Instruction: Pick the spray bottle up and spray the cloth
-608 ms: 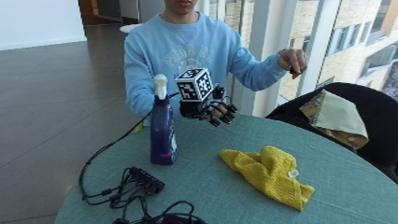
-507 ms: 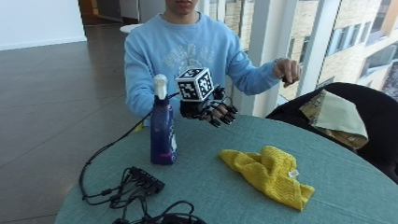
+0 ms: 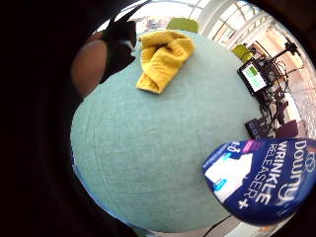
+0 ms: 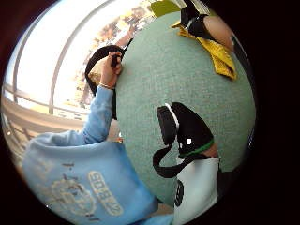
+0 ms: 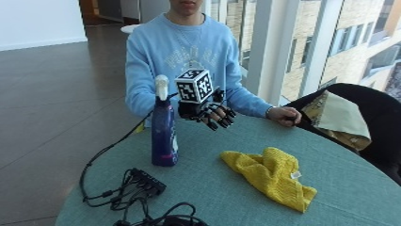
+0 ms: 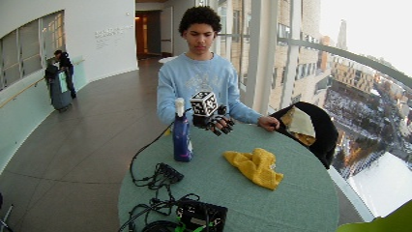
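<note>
Hovering right hand, spray bottle base cropped

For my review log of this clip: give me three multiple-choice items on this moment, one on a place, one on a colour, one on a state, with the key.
1. Where does the spray bottle stand?
A. upright on the table
B. lying on the cloth
C. on the black chair

2. What colour is the cloth?
A. white
B. yellow
C. red

3. What is the gloved right hand doing?
A. gripping the bottle
B. pinching the cloth
C. hovering beside the bottle, holding nothing

Key: 1 A, the outside view shows the bottle upright on the green tabletop, apart from the cloth. 2 B, the crumpled cloth is yellow in every view. 3 C, the hand is above the table next to the bottle with its fingers loosely curled and nothing in them.
</note>
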`<action>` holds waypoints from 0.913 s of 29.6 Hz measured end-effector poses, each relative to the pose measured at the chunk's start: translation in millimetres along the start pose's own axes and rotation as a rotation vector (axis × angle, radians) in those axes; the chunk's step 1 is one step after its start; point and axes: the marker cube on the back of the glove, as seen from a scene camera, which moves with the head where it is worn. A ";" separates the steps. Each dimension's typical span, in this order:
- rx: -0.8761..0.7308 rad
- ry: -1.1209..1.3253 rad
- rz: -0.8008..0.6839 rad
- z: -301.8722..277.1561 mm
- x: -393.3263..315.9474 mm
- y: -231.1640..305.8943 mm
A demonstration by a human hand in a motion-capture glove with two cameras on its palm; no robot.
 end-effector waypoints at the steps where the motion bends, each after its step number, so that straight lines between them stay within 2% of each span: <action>1: -0.001 -0.001 0.002 0.3 -0.1 0.0; 8: 0.028 -0.009 0.028 -7.6 -0.7 15.7; 17: 0.181 -0.032 0.143 -32.8 0.2 64.8; 23: 0.520 -0.079 0.426 -88.2 43.5 121.8; 27: 0.602 -0.111 0.552 -99.5 69.9 139.4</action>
